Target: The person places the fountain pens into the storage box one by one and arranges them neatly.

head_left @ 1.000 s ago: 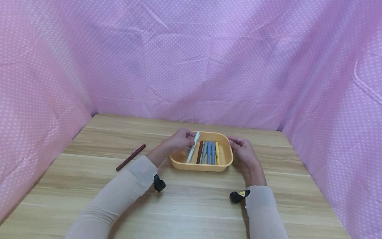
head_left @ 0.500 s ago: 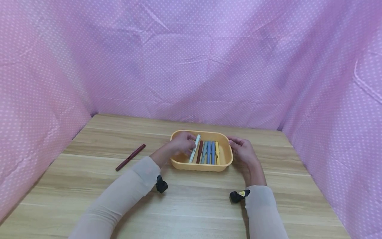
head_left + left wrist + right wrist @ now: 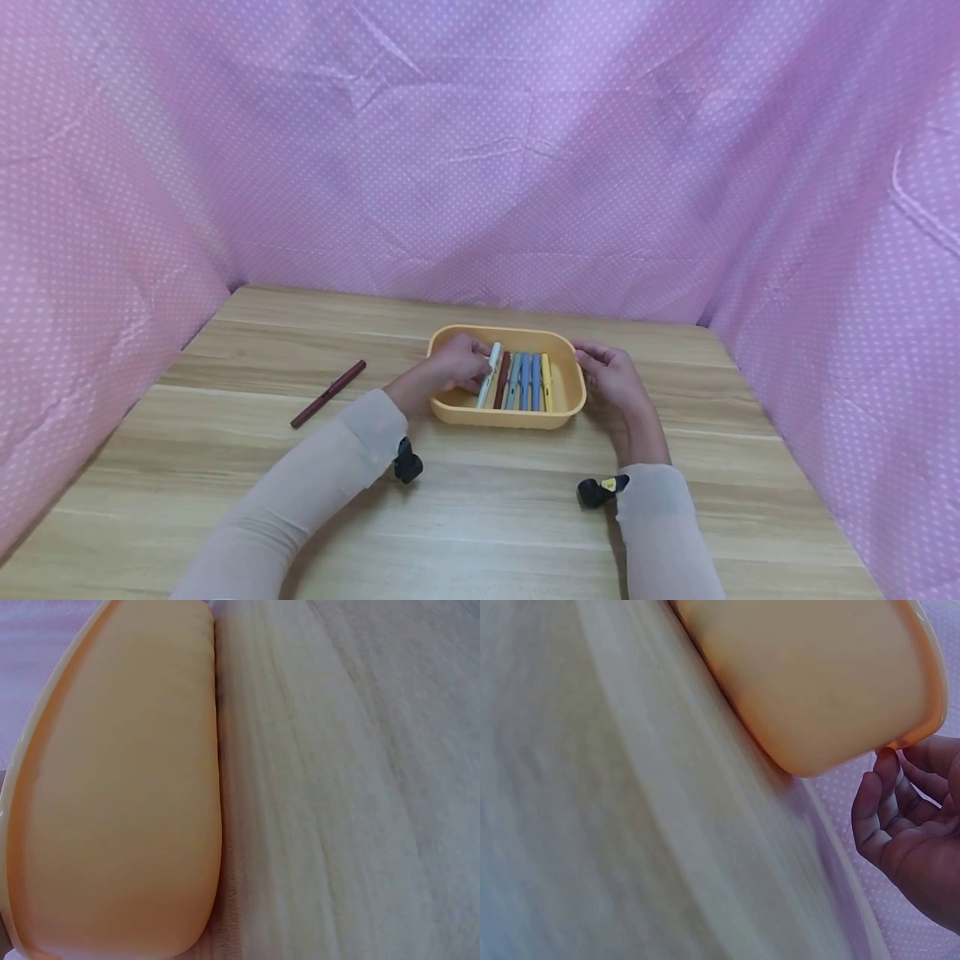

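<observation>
A yellow-orange tray (image 3: 498,418) sits on the table with several capped pens side by side in it. My left hand (image 3: 456,363) reaches over its left side and holds a white pen (image 3: 489,377) inside, left of a dark red pen (image 3: 502,381). Grey-green, blue (image 3: 525,383) and yellow (image 3: 547,383) pens follow to the right. At the tray's right end, my right hand (image 3: 611,379) grips the rim; the right wrist view shows its fingers (image 3: 886,769) at the rim's underside. The left wrist view has only the tray's outer wall (image 3: 120,787), so the left fingers are hidden there.
Another dark red pen (image 3: 328,395) lies slantwise on the wooden table (image 3: 480,517), left of the tray. Pink dotted cloth (image 3: 480,167) hangs around the table's back and sides. Black wrist cameras (image 3: 408,461) are strapped at both sleeve cuffs.
With the white pen, my left hand has moved slightly right and lower into the tray, bringing the pen closer to the dark red one. My right hand has stayed at the rim.
</observation>
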A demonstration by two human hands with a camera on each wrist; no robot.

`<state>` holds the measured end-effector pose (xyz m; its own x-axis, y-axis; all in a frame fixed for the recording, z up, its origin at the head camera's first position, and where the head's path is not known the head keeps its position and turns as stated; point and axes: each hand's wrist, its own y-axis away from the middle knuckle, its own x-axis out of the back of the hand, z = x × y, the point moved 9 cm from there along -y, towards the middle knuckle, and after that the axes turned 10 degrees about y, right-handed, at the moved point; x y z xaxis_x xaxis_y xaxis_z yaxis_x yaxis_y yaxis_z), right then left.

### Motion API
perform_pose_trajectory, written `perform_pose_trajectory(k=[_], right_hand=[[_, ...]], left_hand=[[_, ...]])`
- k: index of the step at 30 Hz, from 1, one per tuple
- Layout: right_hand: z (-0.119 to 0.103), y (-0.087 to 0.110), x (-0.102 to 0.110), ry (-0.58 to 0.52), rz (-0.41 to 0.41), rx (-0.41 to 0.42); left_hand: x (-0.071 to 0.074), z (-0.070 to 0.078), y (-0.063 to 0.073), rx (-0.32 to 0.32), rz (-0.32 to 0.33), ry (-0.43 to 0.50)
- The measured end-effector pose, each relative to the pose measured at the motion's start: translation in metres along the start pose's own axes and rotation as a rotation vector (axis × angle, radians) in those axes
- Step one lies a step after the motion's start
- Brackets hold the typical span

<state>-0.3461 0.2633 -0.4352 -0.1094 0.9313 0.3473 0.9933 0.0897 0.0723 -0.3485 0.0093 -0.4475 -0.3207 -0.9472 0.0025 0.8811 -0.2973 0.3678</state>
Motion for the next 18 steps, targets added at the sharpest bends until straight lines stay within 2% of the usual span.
perform_pose_trajectory(k=[11,18], right_hand=[[0.0015,0.0011,-0.0002,-0.008,-0.002,-0.011],[0.001,0.003,-0.0016,-0.016,-0.005,-0.02]], left_hand=[[-0.0049,-0.0018,-0.0002,0.01,0.004,0.0],[-0.0055,-0.0023,0.0016,-0.004,0.014,-0.047]])
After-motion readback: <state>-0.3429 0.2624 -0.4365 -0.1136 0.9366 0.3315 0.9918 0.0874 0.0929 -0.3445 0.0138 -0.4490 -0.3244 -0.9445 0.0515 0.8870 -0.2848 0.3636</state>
